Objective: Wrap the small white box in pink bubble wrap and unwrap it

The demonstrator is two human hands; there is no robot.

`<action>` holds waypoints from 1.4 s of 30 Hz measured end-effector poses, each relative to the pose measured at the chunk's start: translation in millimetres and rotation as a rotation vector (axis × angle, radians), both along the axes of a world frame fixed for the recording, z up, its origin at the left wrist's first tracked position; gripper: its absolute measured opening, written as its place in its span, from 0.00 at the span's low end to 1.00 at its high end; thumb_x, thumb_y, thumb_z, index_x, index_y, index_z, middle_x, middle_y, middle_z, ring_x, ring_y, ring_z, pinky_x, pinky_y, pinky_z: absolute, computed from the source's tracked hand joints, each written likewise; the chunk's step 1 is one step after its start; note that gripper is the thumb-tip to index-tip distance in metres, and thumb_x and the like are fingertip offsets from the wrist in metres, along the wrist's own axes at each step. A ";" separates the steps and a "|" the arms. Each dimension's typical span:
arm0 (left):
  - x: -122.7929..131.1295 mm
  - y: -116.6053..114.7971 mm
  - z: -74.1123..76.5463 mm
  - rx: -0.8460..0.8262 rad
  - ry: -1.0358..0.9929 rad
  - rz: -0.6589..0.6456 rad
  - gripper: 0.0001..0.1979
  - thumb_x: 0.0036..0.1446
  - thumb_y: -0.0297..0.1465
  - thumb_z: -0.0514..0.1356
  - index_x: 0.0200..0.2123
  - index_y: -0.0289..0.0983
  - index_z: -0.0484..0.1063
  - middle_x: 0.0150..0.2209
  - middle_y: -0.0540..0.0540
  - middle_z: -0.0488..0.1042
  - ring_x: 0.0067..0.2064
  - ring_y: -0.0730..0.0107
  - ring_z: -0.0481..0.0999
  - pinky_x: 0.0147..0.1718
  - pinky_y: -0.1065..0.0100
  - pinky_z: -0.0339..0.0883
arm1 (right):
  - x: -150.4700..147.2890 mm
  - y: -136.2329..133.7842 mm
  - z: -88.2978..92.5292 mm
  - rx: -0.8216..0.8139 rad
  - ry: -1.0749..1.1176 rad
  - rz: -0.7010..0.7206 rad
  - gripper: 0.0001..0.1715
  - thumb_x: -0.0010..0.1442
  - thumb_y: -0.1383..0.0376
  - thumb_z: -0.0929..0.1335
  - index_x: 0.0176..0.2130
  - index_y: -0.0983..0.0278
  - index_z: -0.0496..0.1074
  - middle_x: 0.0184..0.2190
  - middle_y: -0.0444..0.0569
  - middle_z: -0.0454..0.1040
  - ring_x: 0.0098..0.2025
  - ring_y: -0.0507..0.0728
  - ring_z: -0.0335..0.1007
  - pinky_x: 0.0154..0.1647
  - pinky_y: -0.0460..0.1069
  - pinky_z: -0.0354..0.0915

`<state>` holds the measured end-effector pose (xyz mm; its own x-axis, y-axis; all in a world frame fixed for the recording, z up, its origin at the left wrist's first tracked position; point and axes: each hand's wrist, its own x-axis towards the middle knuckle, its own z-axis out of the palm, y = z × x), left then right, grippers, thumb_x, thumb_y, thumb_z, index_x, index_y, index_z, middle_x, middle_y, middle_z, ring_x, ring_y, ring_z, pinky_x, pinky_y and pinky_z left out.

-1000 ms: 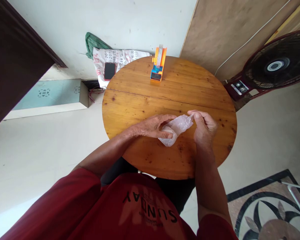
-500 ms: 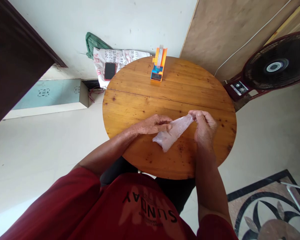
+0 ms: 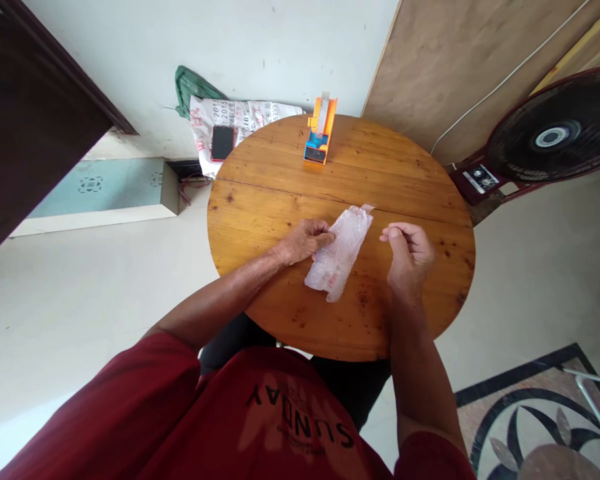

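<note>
A crumpled, translucent plastic bag (image 3: 344, 250) with small red print near its lower end hangs slanted just over the round wooden table. My left hand (image 3: 305, 241) pinches its left edge between thumb and fingers. A small clear strip (image 3: 367, 209) juts from the bag's upper end. Apart from the bag, to its right, is my right hand (image 3: 409, 257). Its thumb and fingertips are pressed together, and nothing shows between them. At the table's far side stands an orange and blue tape dispenser (image 3: 320, 137) with a roll of clear tape.
The round wooden table (image 3: 275, 200) has a seam across it. Beyond its left edge, a phone (image 3: 223, 143) lies on a printed white sack (image 3: 203, 120), near a green bag (image 3: 193, 87). A large fan (image 3: 550, 137) stands at the right, by the wall.
My right hand has let go of the bag's upper end. The bag has spread wider and turned more upright, while my left hand has closed on its edge.
</note>
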<state>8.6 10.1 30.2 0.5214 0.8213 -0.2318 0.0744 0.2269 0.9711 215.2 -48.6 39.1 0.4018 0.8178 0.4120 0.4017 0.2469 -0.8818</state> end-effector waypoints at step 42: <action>-0.7 10.8 -12.1 0.208 -0.095 0.346 0.11 0.53 0.35 0.65 0.37 0.35 0.73 0.30 0.50 0.73 0.28 0.77 0.69 0.28 0.72 0.65 | -5.2 -0.9 -0.5 -0.306 0.003 0.210 0.17 0.62 0.52 0.70 0.45 0.60 0.80 0.46 0.50 0.83 0.49 0.62 0.79 0.53 0.58 0.72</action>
